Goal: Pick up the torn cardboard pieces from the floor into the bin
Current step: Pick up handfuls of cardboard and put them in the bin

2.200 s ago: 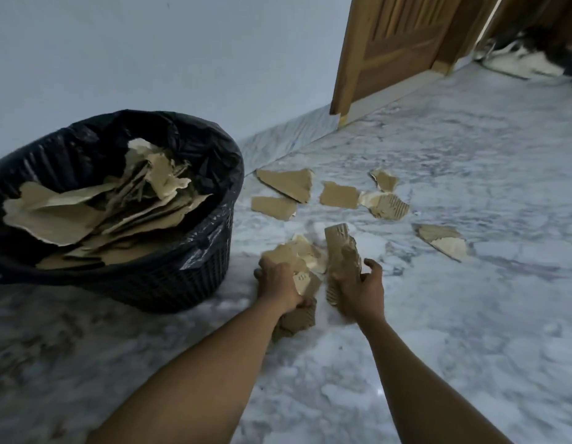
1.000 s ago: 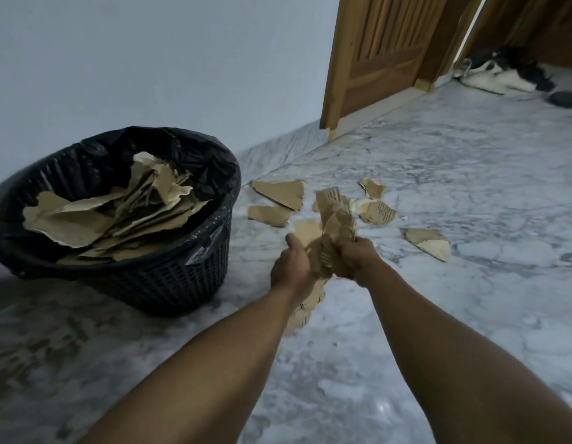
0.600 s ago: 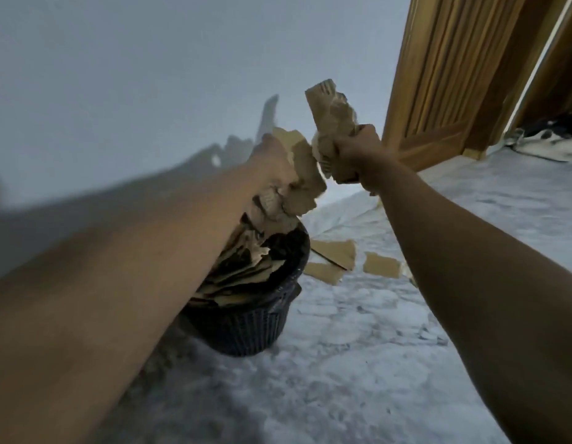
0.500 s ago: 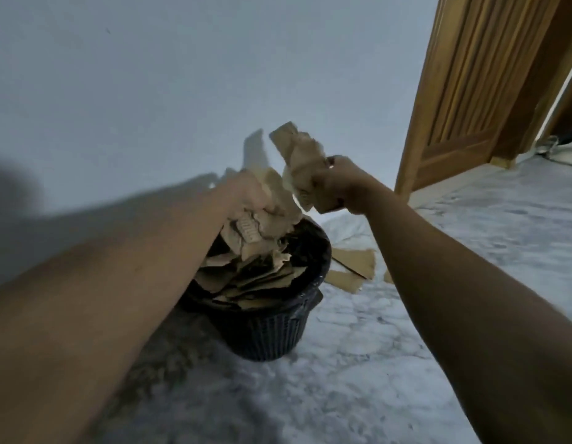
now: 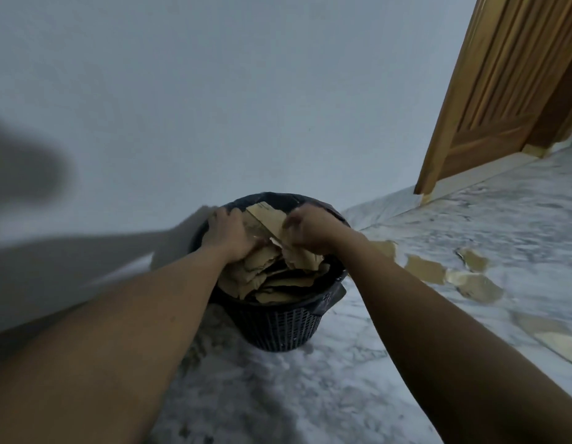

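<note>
A black mesh bin [image 5: 280, 328] with a black liner stands against the wall, heaped with torn cardboard pieces [image 5: 272, 278]. Both my hands are down on that heap. My left hand [image 5: 228, 233] lies palm down on the pile's left side, fingers spread toward the rim. My right hand [image 5: 310, 230] is blurred, its fingers curled against an upright cardboard piece [image 5: 265, 216] between the hands. Several more torn pieces lie on the marble floor to the right: one [image 5: 425, 269] nearest the bin, another [image 5: 478, 286] beyond it, and one [image 5: 557, 342] near the right edge.
A plain wall runs right behind the bin. A wooden door [image 5: 502, 91] stands open at the upper right, with its frame foot on the floor. Grey marble floor [image 5: 310, 395] stretches in front and to the right.
Both hands came down from above the bin onto the heap inside it, carrying the gathered cardboard. Before that they lifted the bundle off the floor and swung it left.
</note>
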